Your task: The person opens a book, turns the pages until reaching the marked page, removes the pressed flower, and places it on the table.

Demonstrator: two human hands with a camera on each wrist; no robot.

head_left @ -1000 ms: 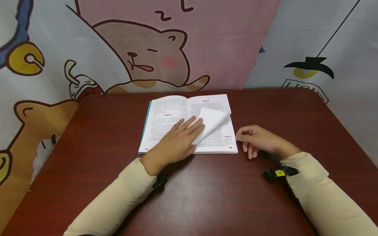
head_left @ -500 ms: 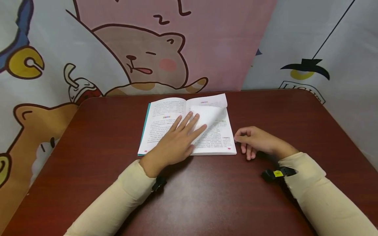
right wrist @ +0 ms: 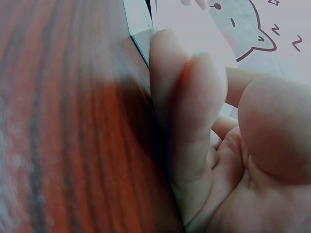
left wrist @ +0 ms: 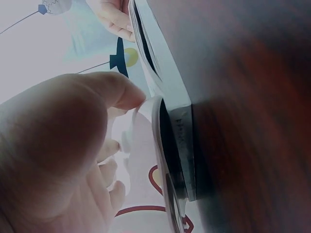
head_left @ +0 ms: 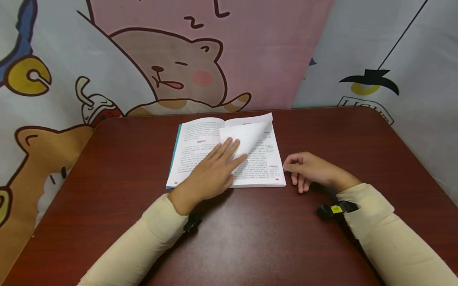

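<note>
One hand (head_left: 211, 174) partly hides the curled page (head_left: 243, 133).

Dark red-brown tbl (head_left: 304, 246), wood-grain look, far corners rounded; pale glare patch (head_left: 232, 234) mid-surface, streaky grain esp. clear in the R wrist view. Lying on it, nr the far edge & approx. mid-width: 1 open bk (head_left: 189, 159), flat on its back, teal cover edge (head_left: 177, 139) peeking out along the L side. Printed txt on both halves, w/ 1 pg (head_left: 247, 135) bent over diagonally from the R half, blank-looking side up. Just beside the bk's R edge, low at the tbl: R hand (head_left: 311, 169), fingers loosely bent, exact contact w/ surface unclear.
</note>
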